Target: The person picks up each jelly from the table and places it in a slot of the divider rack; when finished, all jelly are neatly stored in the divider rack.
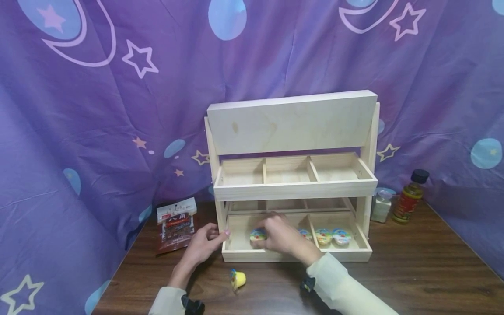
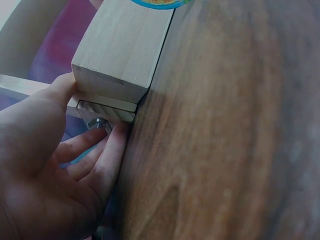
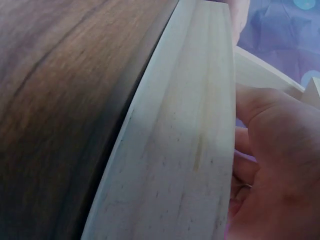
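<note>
A two-tier wooden rack [image 1: 292, 191] stands on the table, each tier split into compartments. My left hand [image 1: 204, 245] grips its lower left corner, the thumb at the tray's side and the fingers behind, by a wing nut [image 2: 99, 122]. My right hand [image 1: 277, 234] reaches into the lower tray and pinches a small jelly cup [image 1: 257, 235] in the left compartment; in the right wrist view the tray's front board [image 3: 180, 130] hides the fingertips. More jelly cups [image 1: 323, 236] sit to the right in that tray. A yellow jelly cup [image 1: 238, 279] lies tipped on the table before the rack.
A red-brown spice packet [image 1: 176, 227] lies left of the rack. Right of it stand a small glass jar [image 1: 381, 206] and an oil bottle [image 1: 409, 199] with a black cap. A purple curtain [image 1: 177, 87] hangs behind the wooden table [image 1: 425, 262].
</note>
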Tool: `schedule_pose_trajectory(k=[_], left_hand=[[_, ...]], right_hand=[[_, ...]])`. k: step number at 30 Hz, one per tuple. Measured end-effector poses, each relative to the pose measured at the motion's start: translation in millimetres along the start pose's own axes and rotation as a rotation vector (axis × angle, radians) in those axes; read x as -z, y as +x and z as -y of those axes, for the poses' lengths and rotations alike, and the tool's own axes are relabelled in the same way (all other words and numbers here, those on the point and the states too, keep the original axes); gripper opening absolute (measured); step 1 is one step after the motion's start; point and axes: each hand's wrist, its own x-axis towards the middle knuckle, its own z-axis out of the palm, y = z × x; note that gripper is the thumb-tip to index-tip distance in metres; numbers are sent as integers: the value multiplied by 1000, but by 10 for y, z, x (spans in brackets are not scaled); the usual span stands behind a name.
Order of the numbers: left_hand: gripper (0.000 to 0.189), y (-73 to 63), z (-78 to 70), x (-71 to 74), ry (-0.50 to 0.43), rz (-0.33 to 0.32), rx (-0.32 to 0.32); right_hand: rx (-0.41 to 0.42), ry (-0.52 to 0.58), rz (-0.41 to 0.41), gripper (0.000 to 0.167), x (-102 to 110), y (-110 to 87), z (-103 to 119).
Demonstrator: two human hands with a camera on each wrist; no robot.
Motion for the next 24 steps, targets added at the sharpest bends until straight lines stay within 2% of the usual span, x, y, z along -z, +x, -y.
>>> schedule_pose_trajectory(k=[13,20,24], left_hand=[[51,-1,-4,3,18,-2,9],[52,7,2,-6,18,2,23],[49,8,5,-7,10,-3,17]], right_hand=[[26,-5,-25,37,5,-38,-16],[80,-37,-106,36,-6,-92,0],[94,-6,-161,35,-6,-161,74]])
